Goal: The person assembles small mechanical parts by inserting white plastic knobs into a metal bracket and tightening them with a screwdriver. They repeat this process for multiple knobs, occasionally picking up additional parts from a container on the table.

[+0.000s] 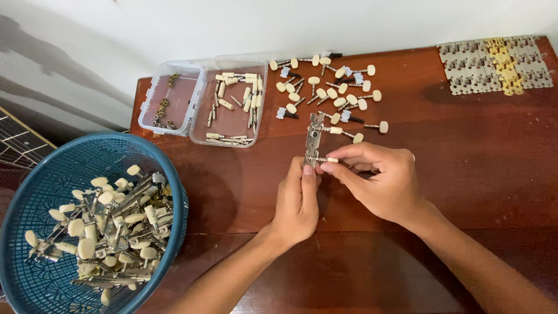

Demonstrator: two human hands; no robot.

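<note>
Progress: many loose pegs (325, 93) and plates (494, 65) lie on the tabletop (465, 151), basket (35, 192) seems full | my left hand (297, 200) closed on metal strip (314, 136), upright above tabletop centre | my right hand (381, 177) pinches peg (325, 159) at strip.

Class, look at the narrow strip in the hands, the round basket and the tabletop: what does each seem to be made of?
Narrow silvery strip: probably metal, going by its grey sheen. Round blue basket: likely moulded plastic, with an even lattice wall. Reddish-brown tabletop: apparently varnished wood, with visible grain and gloss.
</note>
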